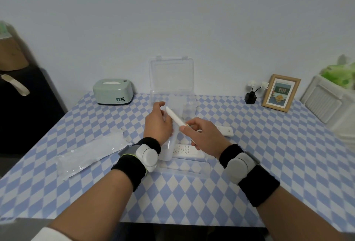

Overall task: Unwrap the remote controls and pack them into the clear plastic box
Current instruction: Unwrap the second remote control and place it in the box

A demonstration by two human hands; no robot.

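My right hand [203,135] grips the near end of a slim white remote [175,115], which points up and left over the table. My left hand [158,123] holds a clear plastic wrapper [168,148] that hangs down beside the remote. The clear plastic box [153,96] stands just behind my hands with its lid [171,73] raised against the wall. A second white remote [187,151] lies flat below my hands, on or in clear film. A third white remote [226,131] lies to the right, partly hidden by my right hand.
An empty clear wrapper [90,153] lies on the checked tablecloth at the left. A green tissue box [113,91] stands at the back left. A small black vase [250,97], a picture frame [280,92] and a white basket [326,106] stand at the back right.
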